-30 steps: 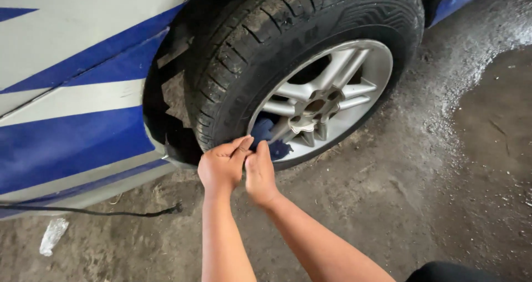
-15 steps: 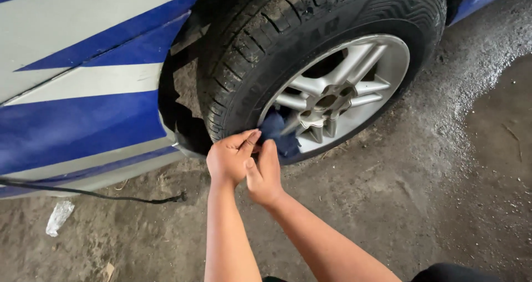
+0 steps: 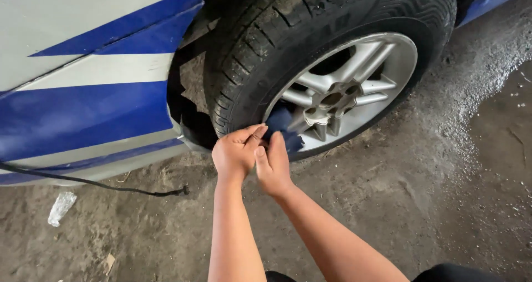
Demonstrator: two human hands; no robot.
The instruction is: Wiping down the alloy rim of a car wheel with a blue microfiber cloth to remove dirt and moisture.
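A car wheel with a black tyre (image 3: 288, 32) and a silver spoked rim (image 3: 354, 88) fills the upper middle of the view. A dark blue cloth (image 3: 282, 128) is pressed against the lower left of the rim. My left hand (image 3: 237, 151) pinches the cloth's near edge between thumb and fingers. My right hand (image 3: 272, 165) lies flat beside it, fingers pushing the cloth onto the rim. Both forearms reach up from the bottom of the frame. Part of the cloth is hidden behind my hands.
The white and blue car body (image 3: 83, 93) stands at the left. A black cable (image 3: 111, 186) lies on the dirty concrete floor (image 3: 421, 204) under the sill. A crumpled clear plastic bottle (image 3: 60, 207) rests at the lower left.
The view has shifted slightly, so the wheel sits further right and higher. My hands stay on the cloth at the rim's lower left edge.
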